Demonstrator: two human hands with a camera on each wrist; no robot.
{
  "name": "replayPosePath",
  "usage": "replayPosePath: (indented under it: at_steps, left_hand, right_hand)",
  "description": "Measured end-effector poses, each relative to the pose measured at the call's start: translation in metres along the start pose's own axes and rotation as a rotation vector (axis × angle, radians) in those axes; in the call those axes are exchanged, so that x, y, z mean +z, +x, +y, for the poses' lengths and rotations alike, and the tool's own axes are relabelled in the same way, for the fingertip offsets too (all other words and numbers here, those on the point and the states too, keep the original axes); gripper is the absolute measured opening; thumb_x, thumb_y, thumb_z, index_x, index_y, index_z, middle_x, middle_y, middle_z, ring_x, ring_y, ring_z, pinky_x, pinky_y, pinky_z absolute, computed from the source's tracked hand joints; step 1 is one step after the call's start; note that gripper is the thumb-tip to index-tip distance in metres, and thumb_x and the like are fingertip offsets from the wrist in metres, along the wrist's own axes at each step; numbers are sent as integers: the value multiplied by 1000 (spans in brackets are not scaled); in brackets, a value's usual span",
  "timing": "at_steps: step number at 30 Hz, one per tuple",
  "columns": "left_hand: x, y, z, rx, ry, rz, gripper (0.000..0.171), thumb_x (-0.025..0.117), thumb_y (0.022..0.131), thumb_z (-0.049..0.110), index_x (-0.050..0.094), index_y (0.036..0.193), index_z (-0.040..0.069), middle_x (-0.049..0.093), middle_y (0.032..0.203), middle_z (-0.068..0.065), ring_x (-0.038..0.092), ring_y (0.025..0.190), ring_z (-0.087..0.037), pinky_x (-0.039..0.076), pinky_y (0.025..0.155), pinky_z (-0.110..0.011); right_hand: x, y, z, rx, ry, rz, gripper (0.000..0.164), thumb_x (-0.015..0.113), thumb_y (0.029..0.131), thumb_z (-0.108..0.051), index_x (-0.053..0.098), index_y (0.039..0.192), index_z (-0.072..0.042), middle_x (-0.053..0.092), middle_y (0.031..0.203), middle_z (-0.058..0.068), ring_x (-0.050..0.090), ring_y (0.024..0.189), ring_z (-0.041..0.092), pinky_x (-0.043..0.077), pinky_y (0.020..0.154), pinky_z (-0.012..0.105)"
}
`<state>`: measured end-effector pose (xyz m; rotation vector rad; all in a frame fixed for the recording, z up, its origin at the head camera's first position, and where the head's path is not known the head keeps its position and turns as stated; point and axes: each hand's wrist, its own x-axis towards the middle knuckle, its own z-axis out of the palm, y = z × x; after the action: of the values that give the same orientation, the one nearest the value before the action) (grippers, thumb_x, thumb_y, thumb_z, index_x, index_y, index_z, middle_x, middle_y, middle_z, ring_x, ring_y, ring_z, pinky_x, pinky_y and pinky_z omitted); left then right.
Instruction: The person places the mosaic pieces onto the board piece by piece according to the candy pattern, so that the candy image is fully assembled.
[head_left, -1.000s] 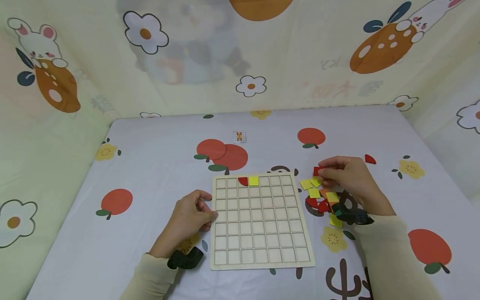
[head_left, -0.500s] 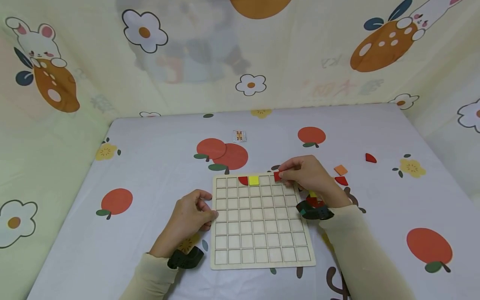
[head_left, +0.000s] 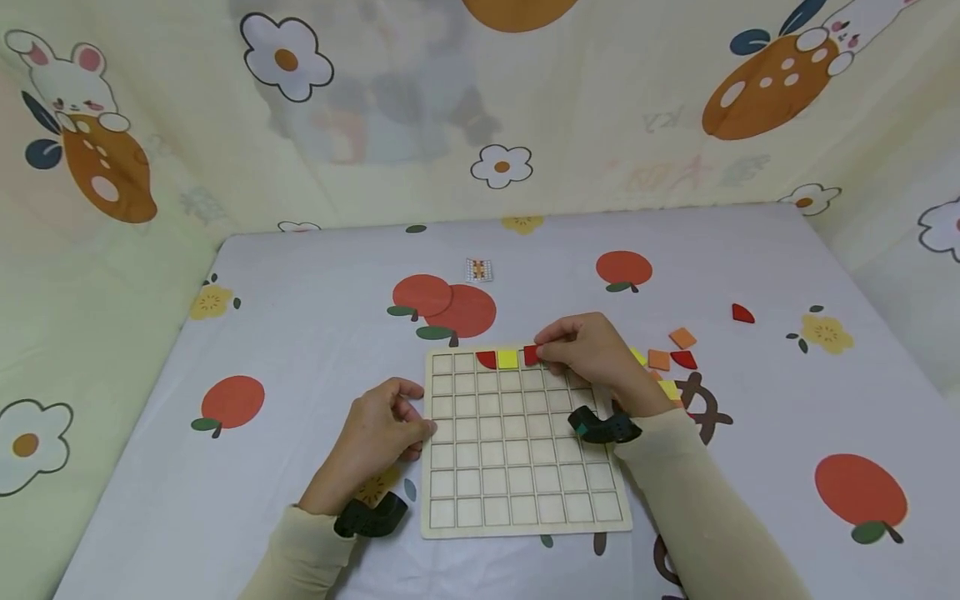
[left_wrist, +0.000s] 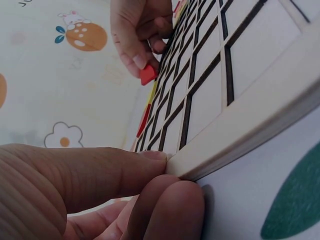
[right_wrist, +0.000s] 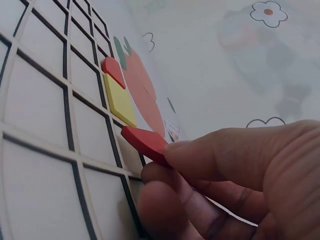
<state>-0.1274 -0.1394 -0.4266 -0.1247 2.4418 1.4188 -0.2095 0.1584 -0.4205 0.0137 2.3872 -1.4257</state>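
Note:
A pale wooden grid board lies on the table, with a red quarter-round tile and a yellow square tile side by side in its far row. At the board's left edge, my left hand grips the rim, thumb on top and fingertips against the side, as the left wrist view shows. My right hand pinches another red quarter-round tile between thumb and fingers. It holds this tile tilted over the far row, just right of the yellow tile. Part of the far right of the board is hidden beneath that hand.
Right of the board lie loose tiles, among them an orange square, a red piece and a yellow square, partly behind my right forearm. A lone red tile lies farther right. A small patterned piece sits beyond the board.
My right hand has carried the red tile leftward from the loose pile to the board's far row, uncovering some of the pile. My left hand has stayed at the board's left edge.

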Motion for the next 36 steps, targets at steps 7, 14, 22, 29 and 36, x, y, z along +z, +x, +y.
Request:
replayPosePath:
  at_steps: [7, 14, 22, 29, 36]
  left_hand:
    - [0, -1, -1, 22, -15, 0, 39, 81, 87, 2, 62, 121, 1, 65, 78, -7, 65, 56, -16, 59, 56, -30]
    - [0, 0, -3, 25, -15, 1, 39, 81, 87, 2, 62, 121, 1, 65, 78, -7, 65, 56, -17, 59, 56, -30]
    - [0, 0, -2, 21, 5, 5, 39, 81, 88, 3, 62, 122, 1, 65, 79, -7, 65, 57, -16, 58, 56, -29]
    - [-1, -2, 0, 24, 5, 4, 39, 82, 88, 3, 62, 122, 1, 65, 78, -7, 64, 57, -16, 58, 56, -30]
    - [0, -1, -1, 26, 1, 4, 39, 82, 88, 3, 62, 122, 1, 65, 78, -7, 65, 57, -16, 58, 56, -29]
  right_hand:
    - [4, 1, 1, -42, -10, 14, 16, 74, 95, -14, 77, 106, -3, 75, 92, 8, 64, 80, 23, 51, 73, 32]
    - [6, -2, -2, -49, -44, 29, 15, 74, 95, -13, 77, 105, -2, 75, 93, 9, 63, 83, 24, 50, 75, 33]
    - [7, -2, -4, -72, -47, 31, 16, 74, 95, -13, 77, 105, -2, 75, 94, 10, 62, 83, 24, 49, 75, 33]
    - [8, -2, -4, -68, -56, 34, 16, 74, 95, -14, 78, 106, -3, 76, 99, 10, 61, 91, 24, 49, 77, 33]
    - [10, -2, -4, -64, -62, 48, 15, 73, 95, -13, 78, 105, -3, 75, 100, 10, 60, 94, 25, 49, 77, 33]
